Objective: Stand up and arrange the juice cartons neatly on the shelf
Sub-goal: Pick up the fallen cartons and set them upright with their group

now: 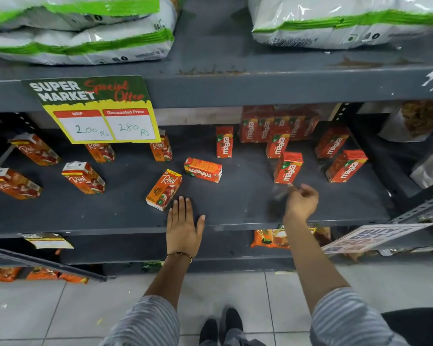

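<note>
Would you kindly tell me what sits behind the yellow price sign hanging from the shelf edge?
Two upright orange Real juice cartons show below the yellow price sign; their tops are covered, as is anything else behind it.

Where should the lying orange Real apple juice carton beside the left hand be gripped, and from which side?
Grip the flat-lying orange Real apple juice carton across its two long narrow sides, probably near its middle, coming from above and in front with the left hand, which lies open just beside its near end.
</note>
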